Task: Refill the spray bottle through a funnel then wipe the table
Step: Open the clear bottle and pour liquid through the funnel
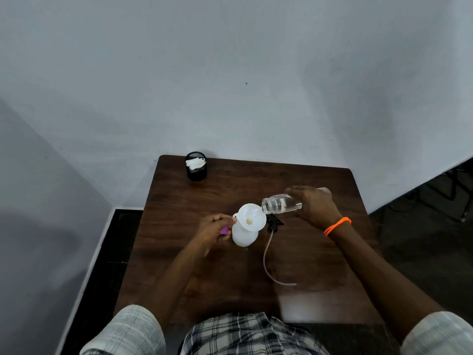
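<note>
Your right hand (pixel 313 204) is wrapped round the clear bottle (pixel 281 204), tipped near level, its mouth touching the funnel (pixel 252 217) rim at frame centre. Your left hand (pixel 213 228) pinches the funnel's tab, beside the white spray bottle (pixel 244 235) standing on the counter (pixel 230 278). That bottle looks light and tippy; hold it low on the body. Clear plastic likely slick when wet.
</note>
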